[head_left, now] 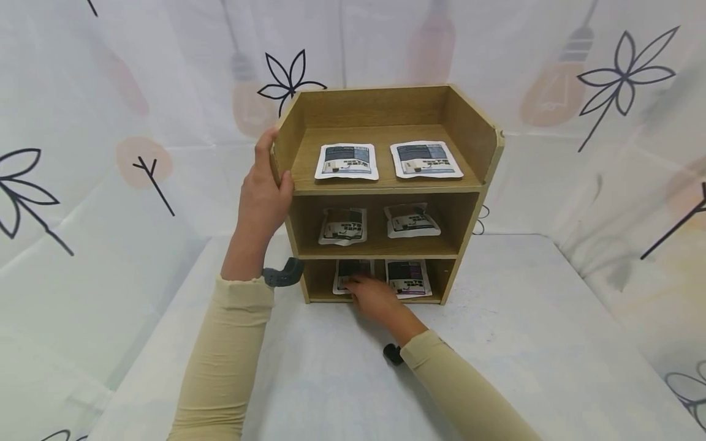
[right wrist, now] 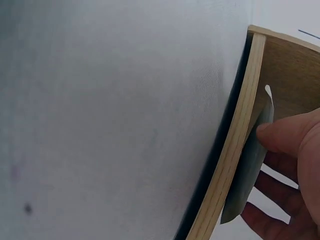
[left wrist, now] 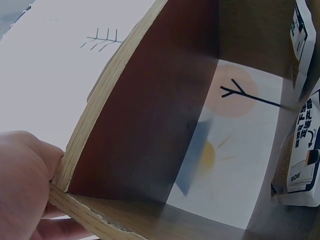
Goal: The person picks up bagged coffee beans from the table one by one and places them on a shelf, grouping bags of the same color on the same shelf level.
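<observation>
A small three-level wooden shelf (head_left: 380, 190) stands on the white table. My left hand (head_left: 263, 199) grips the upper part of its left side panel, thumb at the front edge and fingers around the outside. Down at the bottom level, my right hand (head_left: 377, 301) reaches to the left packet (head_left: 355, 267), a flat white-edged pouch with a dark printed label. In the right wrist view, the thumb lies on this pouch (right wrist: 252, 165) and the fingers are at its far edge, pinching it near the shelf's front board (right wrist: 232, 145). A second pouch (head_left: 408, 277) lies just right of that hand.
Two pouches lie on the top level, left (head_left: 346, 162) and right (head_left: 426, 159). On the middle level are two more, left (head_left: 343, 225) and right (head_left: 411, 219). Behind the shelf hangs a pale patterned sheet (head_left: 380, 37). The white table surface (head_left: 524, 343) extends around the shelf.
</observation>
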Tool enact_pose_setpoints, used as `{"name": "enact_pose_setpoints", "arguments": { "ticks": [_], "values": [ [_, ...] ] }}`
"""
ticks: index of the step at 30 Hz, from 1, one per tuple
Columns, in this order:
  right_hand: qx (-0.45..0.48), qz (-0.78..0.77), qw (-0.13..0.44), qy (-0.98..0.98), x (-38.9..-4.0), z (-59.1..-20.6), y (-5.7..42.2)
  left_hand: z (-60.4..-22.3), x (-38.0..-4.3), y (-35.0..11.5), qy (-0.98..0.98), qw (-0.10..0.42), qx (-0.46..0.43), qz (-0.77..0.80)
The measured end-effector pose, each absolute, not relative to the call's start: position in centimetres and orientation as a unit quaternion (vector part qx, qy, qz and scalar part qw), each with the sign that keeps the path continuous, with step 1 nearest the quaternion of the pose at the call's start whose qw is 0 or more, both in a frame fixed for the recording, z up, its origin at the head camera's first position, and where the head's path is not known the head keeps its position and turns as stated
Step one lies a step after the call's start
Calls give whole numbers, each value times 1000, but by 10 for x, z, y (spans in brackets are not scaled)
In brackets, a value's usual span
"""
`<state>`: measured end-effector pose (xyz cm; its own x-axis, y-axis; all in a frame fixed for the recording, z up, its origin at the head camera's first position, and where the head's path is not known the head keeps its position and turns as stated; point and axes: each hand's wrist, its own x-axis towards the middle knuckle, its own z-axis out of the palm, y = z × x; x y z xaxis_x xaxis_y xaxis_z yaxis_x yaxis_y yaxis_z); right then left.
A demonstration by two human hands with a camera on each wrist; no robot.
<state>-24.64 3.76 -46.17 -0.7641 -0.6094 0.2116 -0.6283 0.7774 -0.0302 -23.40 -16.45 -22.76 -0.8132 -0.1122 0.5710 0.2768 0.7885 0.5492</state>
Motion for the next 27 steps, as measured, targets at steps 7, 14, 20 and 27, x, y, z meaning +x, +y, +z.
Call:
{"name": "enact_pose_setpoints", "arguments": {
  "ticks": [7, 14, 20, 27],
  "values": [
    [333, 48, 90, -937, -247, -459, 38, -227, -235, -164, -896, 301, -46, -322],
    [333, 60, 77, -938, -242, -456, 40, -227, -234, -164, -897, 302, -47, -318],
    [342, 82, 92, -932, -234, -449, 47, -226, -232, -163, -899, 297, -44, -319],
    [357, 120, 127, -918, -228, -439, 59, -226, -232, -164, -900, 292, -38, -321]
  ]
}}
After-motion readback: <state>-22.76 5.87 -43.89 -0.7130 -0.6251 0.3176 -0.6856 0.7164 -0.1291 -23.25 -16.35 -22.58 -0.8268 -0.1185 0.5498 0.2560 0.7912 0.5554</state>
